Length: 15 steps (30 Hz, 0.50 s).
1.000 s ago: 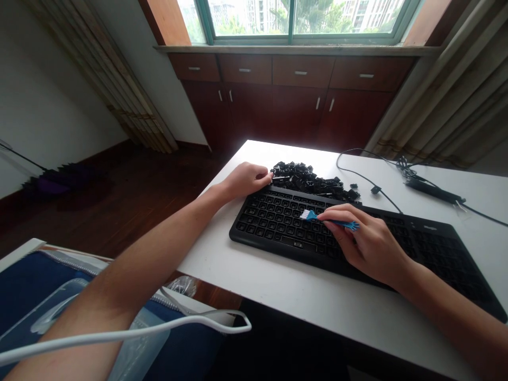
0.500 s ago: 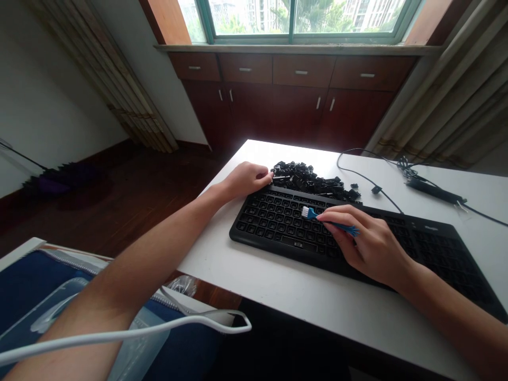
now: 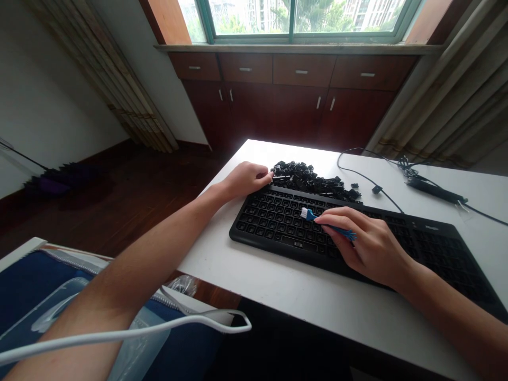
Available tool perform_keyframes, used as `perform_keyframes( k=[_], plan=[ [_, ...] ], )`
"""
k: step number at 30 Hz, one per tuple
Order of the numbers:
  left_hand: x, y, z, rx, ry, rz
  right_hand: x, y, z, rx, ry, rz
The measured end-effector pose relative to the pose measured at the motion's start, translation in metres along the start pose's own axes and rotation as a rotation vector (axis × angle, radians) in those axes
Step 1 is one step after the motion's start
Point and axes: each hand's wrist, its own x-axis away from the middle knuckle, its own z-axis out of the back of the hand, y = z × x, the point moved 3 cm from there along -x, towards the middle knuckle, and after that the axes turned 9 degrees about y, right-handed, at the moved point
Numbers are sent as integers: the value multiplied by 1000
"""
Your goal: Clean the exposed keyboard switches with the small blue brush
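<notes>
Blue brush (image 3: 311, 215) pinched in right hand (image 3: 369, 246) grip, bristles on keyboard (image 3: 270, 219); left hand (image 3: 244, 180) curled at corner; light short strokes advisable

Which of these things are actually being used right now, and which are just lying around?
In use:
keyboard
blue brush, in the right hand
pile of loose keycaps, beside the left hand

Lying about:
black cable
dark stick-shaped gadget

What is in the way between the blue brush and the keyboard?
Nothing visible. The right hand holds the brush with its white bristles on the keyboard; the loose keycaps lie heaped behind it.
</notes>
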Motion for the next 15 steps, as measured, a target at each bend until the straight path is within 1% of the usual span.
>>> perform_keyframes(
  k=[2, 5, 15],
  plan=[
    [0, 0, 0, -4, 0, -4, 0, 0, 0, 8, 16, -9],
    [0, 0, -1, -17, -2, -3, 0, 0, 0, 5, 7, -15],
    [0, 0, 0, -16, -10, 6, 0, -1, 1, -11, 6, 11]
  ],
)
